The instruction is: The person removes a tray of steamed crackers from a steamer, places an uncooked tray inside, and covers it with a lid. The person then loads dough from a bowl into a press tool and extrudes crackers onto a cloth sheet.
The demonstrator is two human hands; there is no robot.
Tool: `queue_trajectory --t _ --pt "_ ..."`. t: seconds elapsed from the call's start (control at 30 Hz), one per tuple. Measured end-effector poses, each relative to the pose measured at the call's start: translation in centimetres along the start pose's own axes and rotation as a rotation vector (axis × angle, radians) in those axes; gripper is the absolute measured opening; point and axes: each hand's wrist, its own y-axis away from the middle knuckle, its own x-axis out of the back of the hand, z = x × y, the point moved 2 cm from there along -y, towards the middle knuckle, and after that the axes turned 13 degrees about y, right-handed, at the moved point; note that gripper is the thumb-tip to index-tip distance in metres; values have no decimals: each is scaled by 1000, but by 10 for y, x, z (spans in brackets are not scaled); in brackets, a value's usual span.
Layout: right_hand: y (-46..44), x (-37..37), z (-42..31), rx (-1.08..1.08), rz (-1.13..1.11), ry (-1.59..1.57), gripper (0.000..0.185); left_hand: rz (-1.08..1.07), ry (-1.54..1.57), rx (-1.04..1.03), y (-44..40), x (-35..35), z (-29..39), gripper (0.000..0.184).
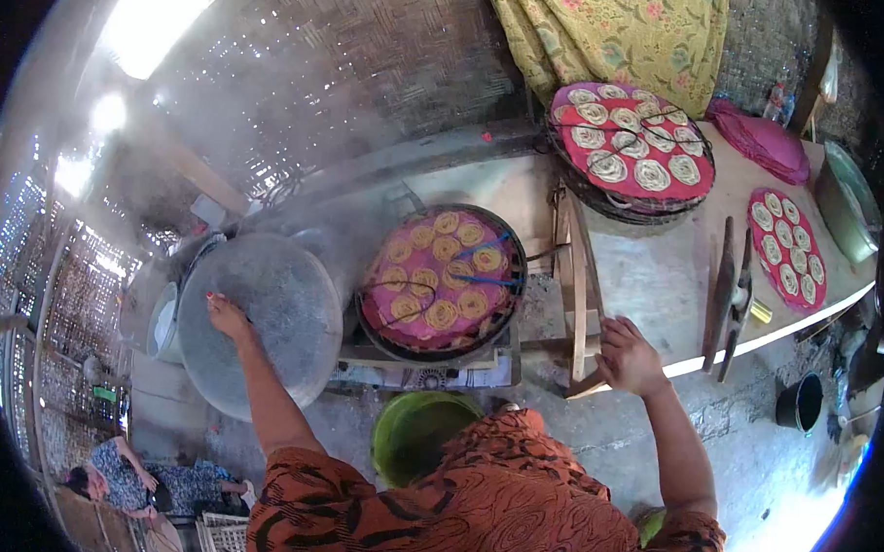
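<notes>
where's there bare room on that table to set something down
The widest patch of table lies between the tray stack, wooden frame and dark wooden pieces. A smaller pale patch lies between the pan and that stack. Crowded: the right end, with coil-covered sheet, pink sheets and basin.

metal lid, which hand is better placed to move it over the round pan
Probably the left: the left hand is on the metal lid, while the right hand is past the round pan, near the wooden frame.

Curtain (616, 39) yellowish, floral; shirt (512, 493) orange-brown, dark swirls; basin (417, 436) green; lid (265, 314) grey, perhaps bluish through haze.
</notes>
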Motion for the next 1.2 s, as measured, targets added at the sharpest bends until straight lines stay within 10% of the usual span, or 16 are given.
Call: queue_trajectory --t 0.13,0.2,0.5,0.73,1.2 --pt "-8 0 -6 -37 -73 64 14 10 -157 -90 -18 -33 -37 40" --pt "-8 -6 -6 -66 -110 84 15 -97 12 286 -39 -45 -94 40" --pt "-20 -13 -13 -177 -202 133 11 -210 339 830 -75 -89 -287 20" --pt "-27 -16 -17 -210 -156 97 11 -147 40 972 -52 -114 -240 15" --pt "-34 -25 -20 -264 -146 53 14 -239 432 1007 -58 -117 -264 17"
